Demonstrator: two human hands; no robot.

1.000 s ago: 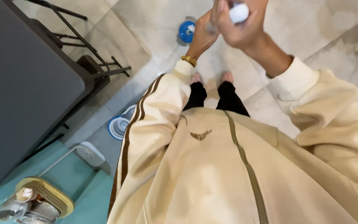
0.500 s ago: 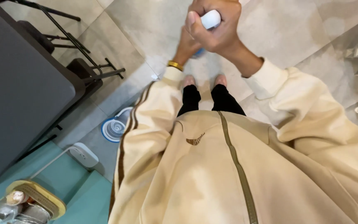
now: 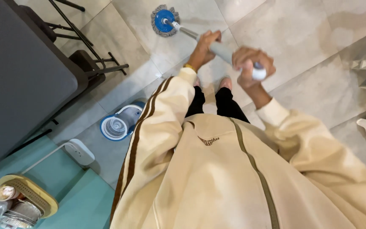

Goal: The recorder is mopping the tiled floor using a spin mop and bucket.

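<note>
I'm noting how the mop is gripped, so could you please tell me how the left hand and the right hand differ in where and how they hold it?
The left hand grips lower on the mop handle, nearer the round blue mop head; the right hand wraps the handle's top end. The left arm is stretched further out, and the right stays closer to the body. Both are closed around the handle.

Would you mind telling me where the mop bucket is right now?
In the head view, the blue and white mop bucket stands on the tiled floor to the person's left, beside the cream sleeve and near the dark table.
</note>
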